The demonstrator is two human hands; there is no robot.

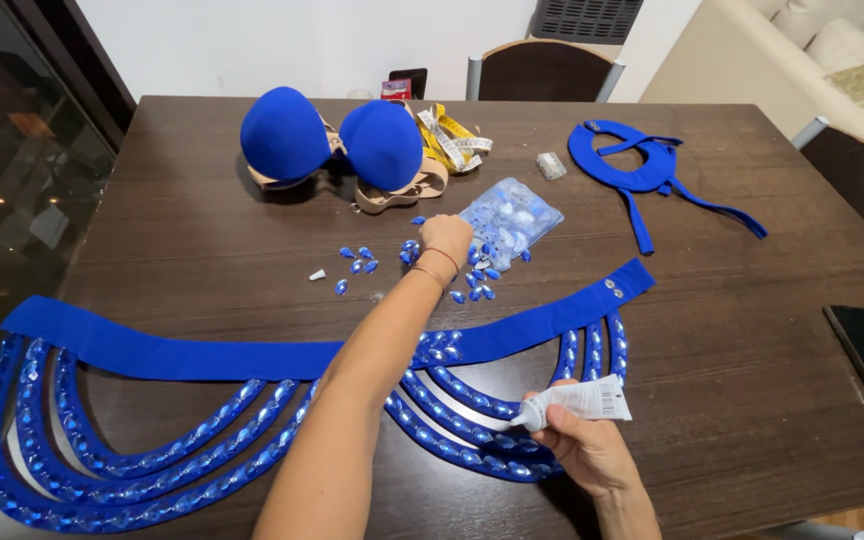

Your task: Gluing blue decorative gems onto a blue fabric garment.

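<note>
The right hand [587, 450] has its grip clenched around a white glue tube [577, 403], nozzle resting on the blue gem-studded loops [452, 440] of the belt. The left hand [445, 238] reaches across to the loose blue gems [357, 262] beside a clear bag [512, 215] on the table [742, 330]; whether its grip holds one cannot be told.

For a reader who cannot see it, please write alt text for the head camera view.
A left hand reaches to loose blue gems on a dark wooden table, while the right hand holds a white glue tube over a blue jewelled belt.
</note>
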